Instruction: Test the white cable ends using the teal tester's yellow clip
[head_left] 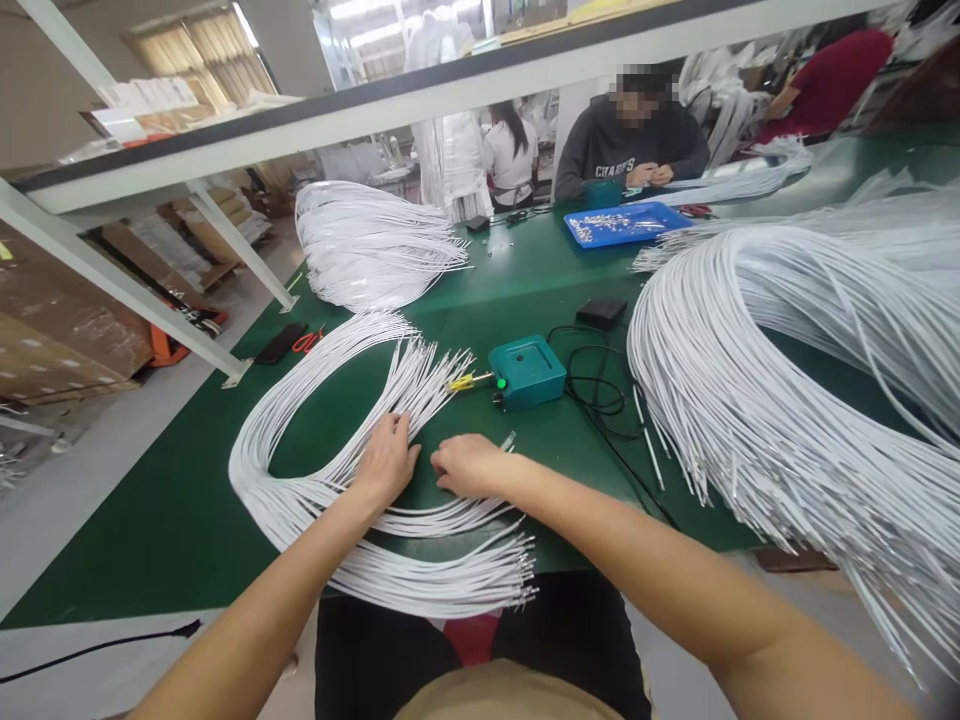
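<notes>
A curved bundle of white cables [251,440] lies on the green table, its ends fanned toward the right. My left hand [388,460] rests on the strands at the middle of the bundle, fingers bent; whether it grips any strand is hard to tell. Just to its right, my right hand [469,466] is closed above the table with its fingertips pressed together, and what they hold is too small to name. Beyond my hands sits a teal device [529,372] with a green button and a yellow tip that touches the cable ends.
A large pile of white cables [697,330] covers the right side, another coil [367,245] the back left. Black cords [600,385] run beside the device. A blue tray [626,224] of small parts lies near a seated person [626,140]. A shelf beam [360,100] crosses above.
</notes>
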